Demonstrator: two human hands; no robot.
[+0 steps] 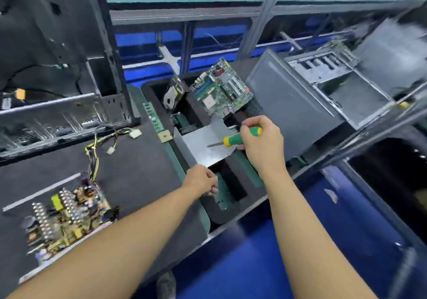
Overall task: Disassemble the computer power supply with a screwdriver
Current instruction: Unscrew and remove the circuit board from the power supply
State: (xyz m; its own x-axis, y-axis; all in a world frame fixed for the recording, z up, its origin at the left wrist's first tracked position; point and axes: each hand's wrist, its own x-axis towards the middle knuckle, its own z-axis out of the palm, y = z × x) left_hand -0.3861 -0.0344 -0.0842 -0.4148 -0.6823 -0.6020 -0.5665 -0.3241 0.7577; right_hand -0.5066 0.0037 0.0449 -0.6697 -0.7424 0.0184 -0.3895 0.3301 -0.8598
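Two power-supply pieces lie apart, the circuit board [67, 215] at eight o'clock on the surface [138, 178] and the metal cover [203, 146] at one o'clock beneath your right grip [261, 143], which holds the screwdriver [233, 138]; steady that cover with your left grip [201, 179], curled with contents I cannot tell, before working any screw.

The plastic-handled screwdriver [242, 137] is green with yellow ends; the flat sheet-metal panel [203, 145] plain silver-grey; the power-supply circuit board [69, 217] mustard-yellow.

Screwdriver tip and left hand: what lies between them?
The head view shows a grey metal plate between them; the screwdriver, gripped by the right hand, points over it, and the left hand sits just past its near corner.
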